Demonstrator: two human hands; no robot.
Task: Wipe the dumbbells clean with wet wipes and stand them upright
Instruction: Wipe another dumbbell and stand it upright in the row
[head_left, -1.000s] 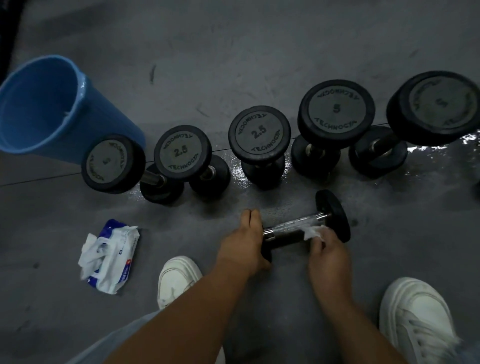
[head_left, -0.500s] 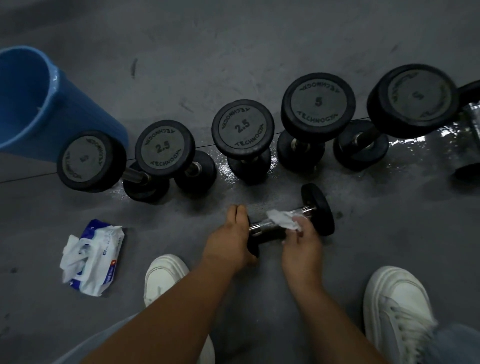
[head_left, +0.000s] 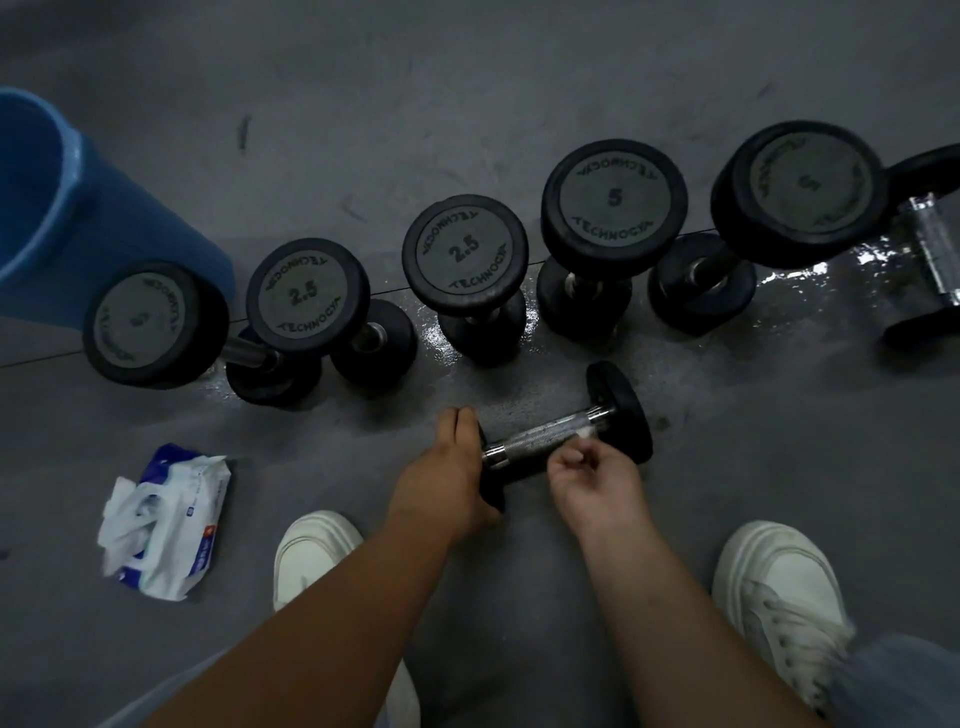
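The right hand (head_left: 597, 478) has slid out along the bar, from mid-handle toward the far head, and the white wet wipe (head_left: 585, 433) is now just a small wad pinched in its fingertips against the steel. The left hand (head_left: 447, 467) curls over the near head of the small black dumbbell with a knurled chrome handle (head_left: 545, 439), lying flat on the grey floor (head_left: 519, 104) at centre frame, just below the row.

How far along? Five black round-headed dumbbells (head_left: 465, 254) stand upright across the middle of the frame (floor gleaming wet around their bases), so I judge those done. This one needs finishing and tipping on end, and another black dumbbell (head_left: 930, 249) lies flat at the right edge.

Writing now: two discs read "2.5", the next two "5". The brand curving round them reads as TECHNOGYM, though the last letter is soft. The leftmost number is too faint.

The blue-and-white wipes packet (head_left: 166, 519) sits lower left, its print too small to read. The blue plastic bin (head_left: 104, 234) is upper left.
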